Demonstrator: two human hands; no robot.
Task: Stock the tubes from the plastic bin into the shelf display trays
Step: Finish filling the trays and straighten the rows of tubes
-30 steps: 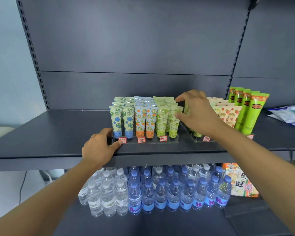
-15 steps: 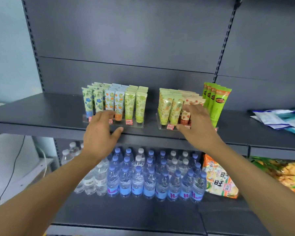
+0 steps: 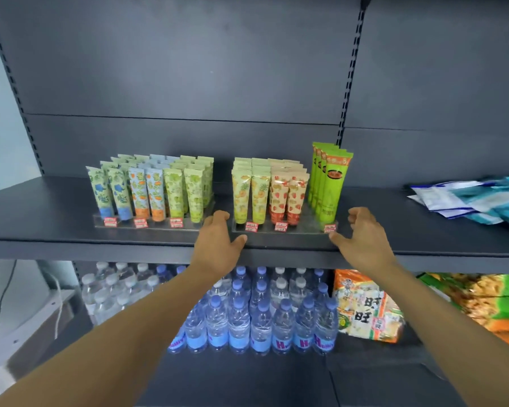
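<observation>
Now both hands flank the right tray (image 3: 285, 229), left hand (image 3: 218, 245) at its left corner, right hand (image 3: 363, 239) at its right, fingers loosely spread and empty, probably to straighten it.

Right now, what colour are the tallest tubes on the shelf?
Bright green tallest tubes, orange label near top; head view.

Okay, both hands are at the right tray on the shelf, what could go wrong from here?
If the right display tray gets nudged, the tall green tubes at its right end look likeliest to topple. The tray sits near the shelf's front edge, so a pull by the left hand or right hand could tip it off.
</observation>
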